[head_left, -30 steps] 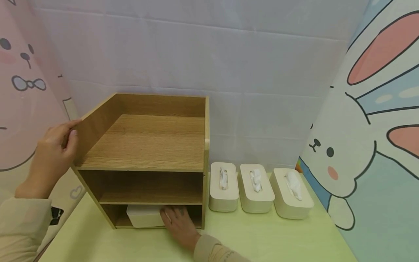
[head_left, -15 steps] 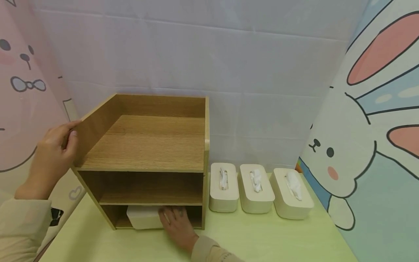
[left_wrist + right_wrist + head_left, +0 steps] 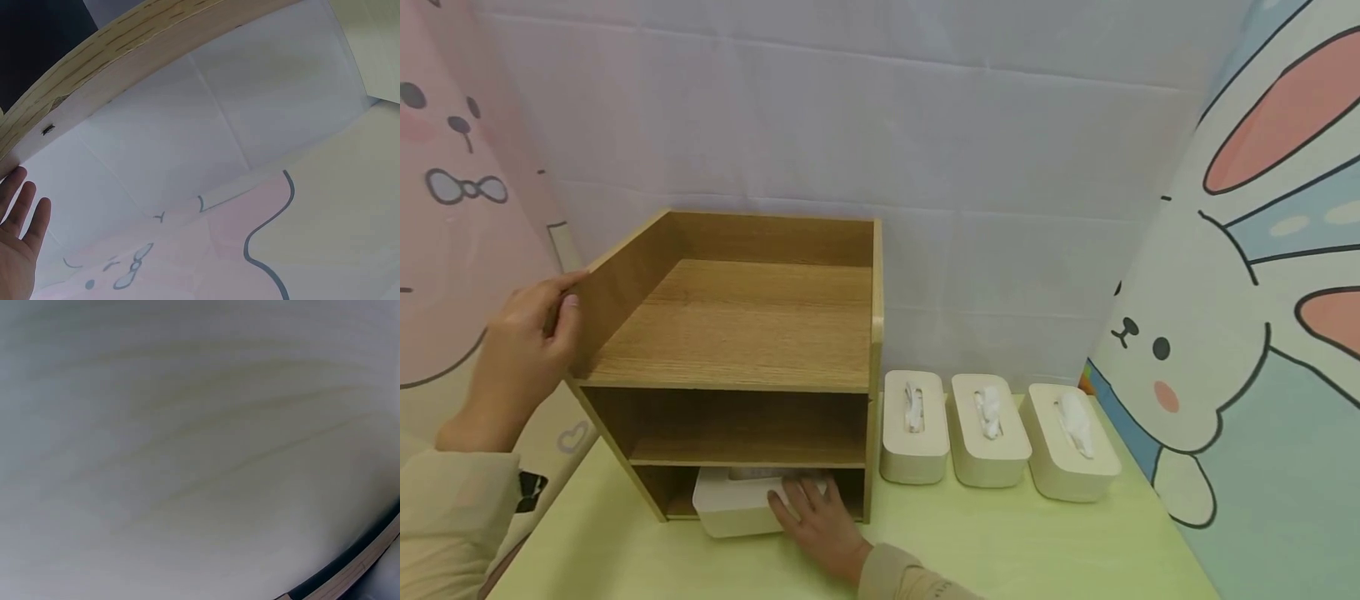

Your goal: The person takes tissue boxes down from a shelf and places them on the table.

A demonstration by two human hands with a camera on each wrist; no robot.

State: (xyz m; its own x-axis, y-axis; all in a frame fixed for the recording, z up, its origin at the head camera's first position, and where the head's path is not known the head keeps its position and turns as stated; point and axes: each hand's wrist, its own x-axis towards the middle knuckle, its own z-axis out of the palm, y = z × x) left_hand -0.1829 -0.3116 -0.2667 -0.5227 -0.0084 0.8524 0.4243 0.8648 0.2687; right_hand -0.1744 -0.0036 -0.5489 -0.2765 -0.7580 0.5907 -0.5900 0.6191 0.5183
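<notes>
A wooden shelf unit (image 3: 760, 329) stands on the table. My left hand (image 3: 523, 350) touches the outside of its left side panel near the top; the left wrist view shows straight, spread fingers (image 3: 39, 222) at the panel. In the bottom compartment a cream tissue box (image 3: 733, 504) sits at a slight angle, its left front corner sticking out past the shelf's front edge. My right hand (image 3: 820, 521) holds this box at its right end, fingers over the top. The fingers cover that end; part of the top slot shows under the shelf above.
Three cream tissue boxes, a left one (image 3: 915, 450), a middle one (image 3: 992, 454) and a right one (image 3: 1075, 475), stand in a row right of the shelf, tissues poking out. A pale green table (image 3: 1000, 550) lies beneath. Behind hangs a white curtain (image 3: 1000, 167), with printed cartoon sheets either side.
The tissue box in the bottom compartment has slid forward with my right hand and turned slightly, showing more of its top. My left hand stays against the shelf unit.
</notes>
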